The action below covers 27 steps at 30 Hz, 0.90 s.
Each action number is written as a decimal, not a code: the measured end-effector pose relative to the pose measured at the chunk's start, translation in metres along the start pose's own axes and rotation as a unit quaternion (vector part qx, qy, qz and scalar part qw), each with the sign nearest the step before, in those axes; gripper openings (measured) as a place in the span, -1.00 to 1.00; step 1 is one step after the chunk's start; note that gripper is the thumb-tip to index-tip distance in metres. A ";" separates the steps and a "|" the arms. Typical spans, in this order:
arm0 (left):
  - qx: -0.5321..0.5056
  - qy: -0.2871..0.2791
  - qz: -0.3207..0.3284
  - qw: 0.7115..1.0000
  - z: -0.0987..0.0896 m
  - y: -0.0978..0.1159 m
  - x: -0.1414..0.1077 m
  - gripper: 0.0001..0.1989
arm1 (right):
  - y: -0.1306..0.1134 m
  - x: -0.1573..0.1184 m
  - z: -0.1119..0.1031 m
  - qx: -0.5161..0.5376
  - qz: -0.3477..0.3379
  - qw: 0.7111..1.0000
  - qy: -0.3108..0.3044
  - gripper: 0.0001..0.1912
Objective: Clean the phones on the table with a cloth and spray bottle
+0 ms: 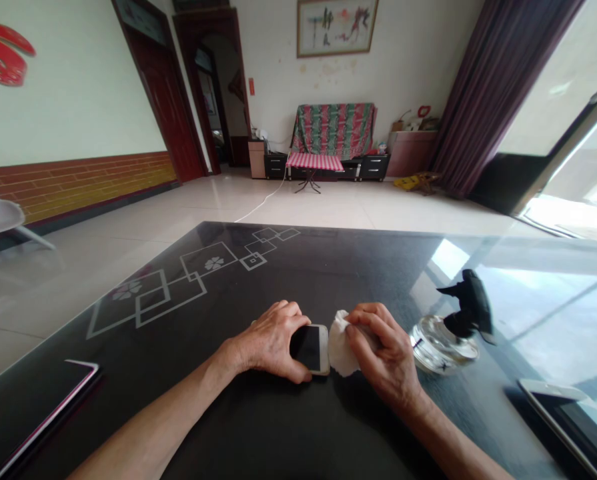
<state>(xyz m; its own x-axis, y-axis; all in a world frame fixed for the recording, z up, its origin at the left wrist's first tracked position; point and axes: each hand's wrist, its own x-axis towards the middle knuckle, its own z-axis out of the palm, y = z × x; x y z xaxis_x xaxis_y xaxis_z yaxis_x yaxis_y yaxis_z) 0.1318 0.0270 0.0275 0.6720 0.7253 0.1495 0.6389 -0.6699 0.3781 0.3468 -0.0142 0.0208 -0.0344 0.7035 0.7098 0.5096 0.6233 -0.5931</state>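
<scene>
A white-framed smartphone (312, 348) lies flat on the dark glossy table (368, 267), its black screen facing up. My left hand (274, 339) grips it from the left, thumb along the near edge and fingers at the far edge, covering its left part. Just right of the phone, my right hand (382, 350) pinches a crumpled white tissue (342, 347), which sits close against the phone's right end. Beyond that hand stands a clear spray bottle (441, 348) with a black trigger head, partly hidden behind my knuckles.
Another phone (573, 420) lies at the table's right edge, cut off by the frame. A dark flat object with a white and pink edge (48, 413) is at the left. Further off stand a checked small table (314, 162) and a white chair (1, 217).
</scene>
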 end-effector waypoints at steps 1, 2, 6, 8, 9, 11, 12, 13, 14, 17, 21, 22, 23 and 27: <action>0.006 -0.008 0.002 1.000 0.001 0.002 0.000 -0.35 | 0.004 0.000 0.000 -0.005 0.005 1.000 0.005 -0.92; 0.011 -0.015 0.003 1.000 0.002 0.003 -0.001 -0.35 | 0.006 0.000 0.000 -0.010 0.008 1.000 0.008 -0.92; 0.029 -0.029 0.014 0.999 0.006 0.010 -0.002 -0.32 | 0.009 0.001 0.002 -0.022 0.016 1.000 0.006 -0.91; 0.043 -0.028 0.024 0.998 0.009 0.013 -0.001 -0.28 | 0.008 0.003 0.002 -0.024 0.035 0.999 -0.006 -0.89; 0.050 -0.029 0.029 0.998 0.010 0.016 0.001 -0.25 | 0.008 0.004 0.001 -0.023 0.048 0.999 -0.014 -0.87; 0.062 -0.038 0.038 0.997 0.009 0.020 0.004 -0.19 | 0.008 0.004 0.000 -0.010 0.076 0.997 -0.030 -0.83; 0.066 -0.046 0.040 0.996 0.008 0.022 0.005 -0.17 | 0.007 0.004 -0.002 0.000 0.094 0.995 -0.037 -0.80; 0.069 -0.053 0.041 0.995 0.005 0.023 0.005 -0.14 | 0.006 0.004 -0.004 0.009 0.115 0.992 -0.042 -0.76; 0.071 -0.057 0.040 0.995 0.001 0.025 0.004 -0.11 | 0.005 0.004 -0.006 0.016 0.138 0.989 -0.044 -0.71; 0.062 -0.044 0.025 0.997 -0.014 0.025 -0.010 -0.05 | -0.005 0.002 -0.017 0.033 0.201 0.978 -0.036 -0.58; 0.011 -0.030 -0.040 0.999 -0.019 0.017 -0.042 -0.04 | -0.020 -0.006 -0.029 0.044 0.227 0.973 -0.019 -0.53; -0.003 -0.034 -0.059 0.998 -0.017 0.014 -0.048 -0.03 | -0.022 -0.010 -0.031 0.042 0.230 0.972 -0.017 -0.54; -0.014 -0.033 -0.078 0.996 -0.013 0.010 -0.054 -0.01 | -0.023 -0.014 -0.031 0.039 0.233 0.972 -0.016 -0.54; -0.058 0.008 -0.098 0.993 0.002 0.000 -0.064 -0.11 | -0.021 -0.028 -0.032 0.032 0.261 0.965 -0.013 -0.57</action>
<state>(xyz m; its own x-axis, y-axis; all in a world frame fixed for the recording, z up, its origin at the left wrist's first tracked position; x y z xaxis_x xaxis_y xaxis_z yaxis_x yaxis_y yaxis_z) 0.0894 -0.0192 0.0162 0.5321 0.8432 0.0768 0.7093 -0.4934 0.5035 0.3647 -0.0586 0.0256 0.1897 0.9351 0.2995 0.4098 0.2018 -0.8896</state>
